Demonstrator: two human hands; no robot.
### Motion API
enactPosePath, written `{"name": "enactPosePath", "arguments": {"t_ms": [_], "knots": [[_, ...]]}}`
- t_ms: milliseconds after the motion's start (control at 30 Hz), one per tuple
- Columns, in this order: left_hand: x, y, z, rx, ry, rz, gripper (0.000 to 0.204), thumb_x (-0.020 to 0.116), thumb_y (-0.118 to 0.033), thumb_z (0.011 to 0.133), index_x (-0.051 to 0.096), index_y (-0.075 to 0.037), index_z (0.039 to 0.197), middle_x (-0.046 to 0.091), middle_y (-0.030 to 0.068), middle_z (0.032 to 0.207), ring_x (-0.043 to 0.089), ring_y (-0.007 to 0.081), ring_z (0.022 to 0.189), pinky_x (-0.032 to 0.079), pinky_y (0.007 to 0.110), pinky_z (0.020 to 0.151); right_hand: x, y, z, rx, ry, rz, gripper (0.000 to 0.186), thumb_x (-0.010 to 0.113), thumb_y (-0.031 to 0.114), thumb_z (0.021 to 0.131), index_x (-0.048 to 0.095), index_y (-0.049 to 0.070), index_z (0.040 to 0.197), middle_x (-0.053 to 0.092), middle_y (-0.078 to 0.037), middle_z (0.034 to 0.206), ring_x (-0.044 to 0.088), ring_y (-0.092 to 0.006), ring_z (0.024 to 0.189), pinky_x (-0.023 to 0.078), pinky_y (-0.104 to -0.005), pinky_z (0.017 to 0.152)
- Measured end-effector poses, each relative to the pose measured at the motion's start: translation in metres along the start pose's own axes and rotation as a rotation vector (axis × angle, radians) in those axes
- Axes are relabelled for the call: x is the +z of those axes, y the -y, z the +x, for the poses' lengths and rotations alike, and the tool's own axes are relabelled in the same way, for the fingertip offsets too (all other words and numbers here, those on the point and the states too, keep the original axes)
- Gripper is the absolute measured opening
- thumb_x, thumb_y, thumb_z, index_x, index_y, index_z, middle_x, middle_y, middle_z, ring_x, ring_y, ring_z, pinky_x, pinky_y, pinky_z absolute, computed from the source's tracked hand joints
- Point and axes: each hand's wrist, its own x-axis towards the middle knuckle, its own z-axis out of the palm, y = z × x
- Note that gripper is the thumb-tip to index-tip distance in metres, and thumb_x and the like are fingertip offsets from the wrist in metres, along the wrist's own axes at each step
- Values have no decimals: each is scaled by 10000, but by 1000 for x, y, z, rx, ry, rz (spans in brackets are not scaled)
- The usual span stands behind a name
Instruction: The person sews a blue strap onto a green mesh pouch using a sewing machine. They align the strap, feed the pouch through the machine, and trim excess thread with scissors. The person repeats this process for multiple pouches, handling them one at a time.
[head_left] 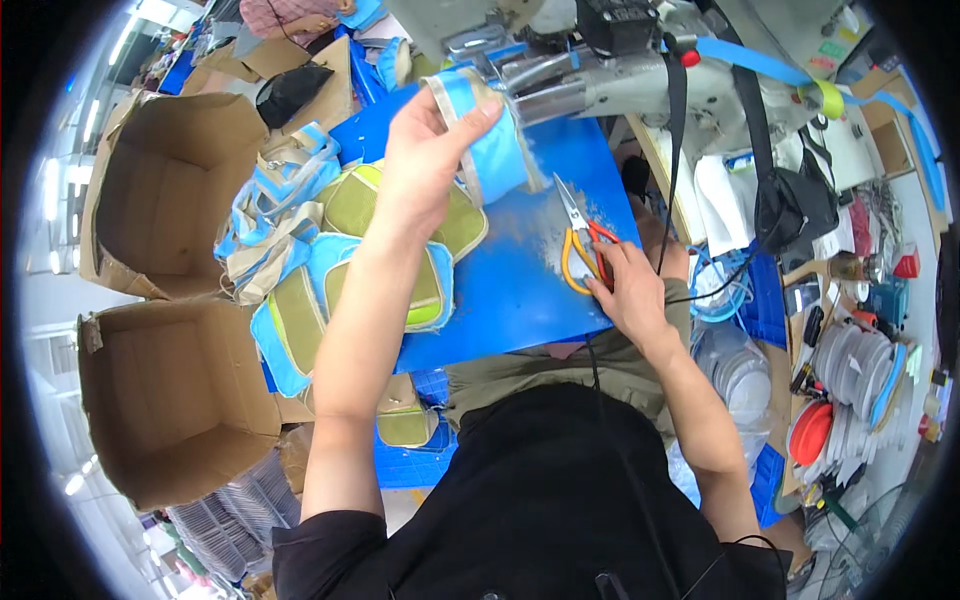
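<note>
Two open brown cardboard boxes stand past the left edge of the blue table [520, 290]: the far box [165, 195] and the near box [165, 395], both with the flaps up and showing only bare inner walls. Past the right edge, a blue crate [765, 300] is next to round stacks of white discs [850, 365], and some red discs [810, 432] lie closer to the person. Small green and red labels [832, 48] are on the cream machine housing at the far right corner; they are too small to read.

The near right part of the table is bare blue board with some white dust on it. The left part is covered by a pile of green and light blue pouches [340, 265], and some of them hang over the left edge and the near edge.

The left hand [425, 150] is raised over the far edge and its fingers are clenched around a light blue fabric tube [490, 140] with a beige band at its open rim. The other end of the tube is against the metal arm of the sewing machine [600, 80]. The right hand [630, 290] rests near the right edge, and its fingers are curled on the handles of the orange and yellow scissors [585, 245], which lie flat on the table with the blades pointing to the machine
</note>
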Motion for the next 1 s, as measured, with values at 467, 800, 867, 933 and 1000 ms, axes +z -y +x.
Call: {"name": "enactPosePath", "arguments": {"t_ms": [467,800,867,933,1000], "knots": [[-12,12,-66,57,-69,56,335,710,-4,948,639,-8,1275,726,43,1147,668,89,1010,533,259,900,0,1,7,63,41,34,556,835,176,790,606,96,1291,622,-123,1162,631,-327,1076,535,-427,896],[10,39,-117,82,-141,140,179,700,7,956,674,10,1132,710,14,1031,616,42,918,508,235,805,-74,117,69,-374,-72,246,516,749,91,787,619,44,1284,656,-164,1122,666,-367,993,560,-431,819],[8,43,-120,80,-131,169,193,714,-4,948,671,14,1135,707,15,1018,611,41,904,503,233,791,-81,124,81,-357,-4,177,446,708,57,782,620,29,1219,653,-158,1071,665,-379,955,556,-455,795],[7,47,-120,55,-106,148,205,730,-25,942,670,18,1134,705,14,1007,609,44,892,501,235,776,-83,128,88,-368,46,90,356,686,44,784,619,17,1133,645,-150,1017,665,-379,917,552,-471,771],[8,51,-115,9,-62,77,220,749,-56,936,673,20,1128,702,14,998,611,51,881,501,240,762,-78,128,94,-407,75,-14,249,684,54,792,616,8,1027,631,-140,960,667,-367,879,548,-479,748]]}}
